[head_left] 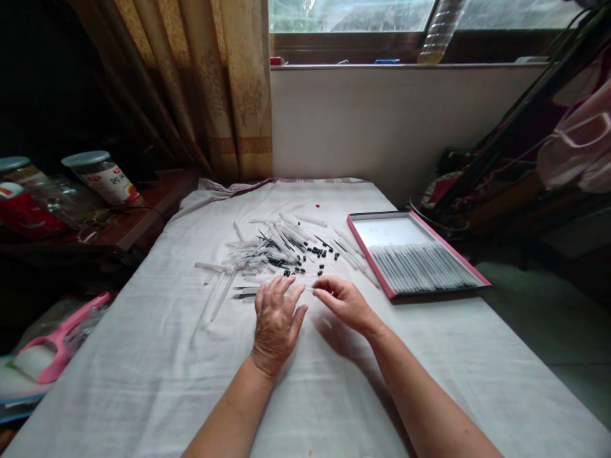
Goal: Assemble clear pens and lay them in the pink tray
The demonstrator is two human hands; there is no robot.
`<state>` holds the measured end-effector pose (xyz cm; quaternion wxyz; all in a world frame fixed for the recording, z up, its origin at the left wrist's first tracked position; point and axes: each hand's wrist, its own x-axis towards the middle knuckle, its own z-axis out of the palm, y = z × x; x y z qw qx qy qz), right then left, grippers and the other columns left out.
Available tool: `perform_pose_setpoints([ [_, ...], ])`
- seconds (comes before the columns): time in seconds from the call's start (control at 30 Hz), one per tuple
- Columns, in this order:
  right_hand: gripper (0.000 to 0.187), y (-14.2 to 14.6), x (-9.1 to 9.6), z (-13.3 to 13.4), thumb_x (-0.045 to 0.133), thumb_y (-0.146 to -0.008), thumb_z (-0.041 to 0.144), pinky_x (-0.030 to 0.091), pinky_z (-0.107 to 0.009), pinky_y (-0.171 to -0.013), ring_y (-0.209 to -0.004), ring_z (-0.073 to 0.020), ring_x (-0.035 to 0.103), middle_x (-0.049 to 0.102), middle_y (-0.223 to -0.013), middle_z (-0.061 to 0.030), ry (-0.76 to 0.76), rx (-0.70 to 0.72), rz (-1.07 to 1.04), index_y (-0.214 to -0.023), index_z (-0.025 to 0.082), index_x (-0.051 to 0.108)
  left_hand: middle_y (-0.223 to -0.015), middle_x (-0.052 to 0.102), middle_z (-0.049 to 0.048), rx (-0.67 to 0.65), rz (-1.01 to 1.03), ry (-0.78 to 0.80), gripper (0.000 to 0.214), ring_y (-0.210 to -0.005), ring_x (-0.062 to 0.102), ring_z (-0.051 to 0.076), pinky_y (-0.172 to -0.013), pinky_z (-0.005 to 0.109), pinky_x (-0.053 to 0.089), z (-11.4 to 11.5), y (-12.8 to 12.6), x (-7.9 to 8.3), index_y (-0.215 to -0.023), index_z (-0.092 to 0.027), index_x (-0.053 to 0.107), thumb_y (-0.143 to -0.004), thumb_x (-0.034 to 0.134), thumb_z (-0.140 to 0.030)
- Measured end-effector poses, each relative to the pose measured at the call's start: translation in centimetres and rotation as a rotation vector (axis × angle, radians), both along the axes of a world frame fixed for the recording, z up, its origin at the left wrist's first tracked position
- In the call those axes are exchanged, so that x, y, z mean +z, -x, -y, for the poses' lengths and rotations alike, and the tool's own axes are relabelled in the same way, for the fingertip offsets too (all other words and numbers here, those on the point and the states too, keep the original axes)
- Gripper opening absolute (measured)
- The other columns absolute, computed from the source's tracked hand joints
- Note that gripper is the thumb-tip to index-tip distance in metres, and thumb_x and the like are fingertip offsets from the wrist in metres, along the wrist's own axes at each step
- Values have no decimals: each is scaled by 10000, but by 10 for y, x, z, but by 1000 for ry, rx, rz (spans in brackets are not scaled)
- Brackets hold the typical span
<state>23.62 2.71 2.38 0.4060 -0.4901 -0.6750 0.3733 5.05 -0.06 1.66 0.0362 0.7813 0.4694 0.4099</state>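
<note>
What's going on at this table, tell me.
A person's right hand pinches a thin clear piece; the left hand is beside it, its grip unclear. Beyond, clear tubes and dark rods lie heaped, with small black pieces scattered near them. To the right, an open pink-edged box holds a row of slender sticks.

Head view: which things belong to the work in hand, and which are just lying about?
Apparently part of the work:
slim translucent and black sticks, piled
small black cylindrical pieces
shallow rectangular pink-rimmed box of slim sticks

Apparently just lying about:
pink plastic looped handle, left
clear jars with pale blue lids
clear ribbed plastic bottle, windowsill
</note>
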Motion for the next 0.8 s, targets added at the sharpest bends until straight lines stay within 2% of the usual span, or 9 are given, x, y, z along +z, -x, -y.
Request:
perform_pose_setpoints([
  [0.1,169,4,6,-3,583,-813,308,484,-263,-674,-696,-139,612,694,-770,-29,56,111,-46,-836,168,676,-1021,727,82,36,-189,-17,268,-975,649,232,-1074,491,314,-2,8,1,-1179,-211,618,-942,507,-271],
  [0.2,196,13,10,-22,565,-819,314,481,-246,-621,-648,-129,603,691,-742,-25,113,176,-74,-840,162,686,-900,733,70,64,-270,18,256,-776,672,186,-852,335,484,-5,23,-6,-1097,-185,637,-971,445,-299],
  [0.3,238,32,12,-51,526,-858,318,480,-246,-631,-661,-139,623,701,-734,-28,51,78,57,-844,161,704,-942,738,81,180,-167,75,283,-793,700,191,-678,262,508,-9,38,-17,-1081,-175,617,-983,393,-316],
  [0.37,265,48,16,-73,491,-897,310,477,-249,-684,-730,-152,652,726,-789,-31,-22,-43,292,-914,177,719,-922,744,76,258,-67,138,271,-790,712,200,-658,263,513,-13,45,-24,-1068,-181,606,-977,389,-316],
  [0.43,291,65,22,-94,460,-926,316,475,-260,-747,-837,-171,672,745,-905,-33,-74,-86,582,-1013,218,720,-883,746,65,289,21,216,250,-754,715,201,-648,267,515,-18,49,-28,-1062,-192,598,-959,412,-323],
  [0.57,293,95,29,-128,483,-906,291,477,-315,-820,-976,-229,658,720,-1078,-77,-97,-73,757,-1090,247,707,-804,737,55,279,186,341,261,-712,711,200,-634,273,518,-25,51,-31,-1057,-191,589,-930,440,-363],
  [0.8,303,117,22,-154,508,-847,157,472,-349,-861,-1026,-260,637,690,-1096,-134,-94,38,892,-1014,235,749,-743,717,45,244,300,434,296,-692,697,192,-619,269,510,-26,51,-31,-1055,-183,590,-917,449,-404],
])
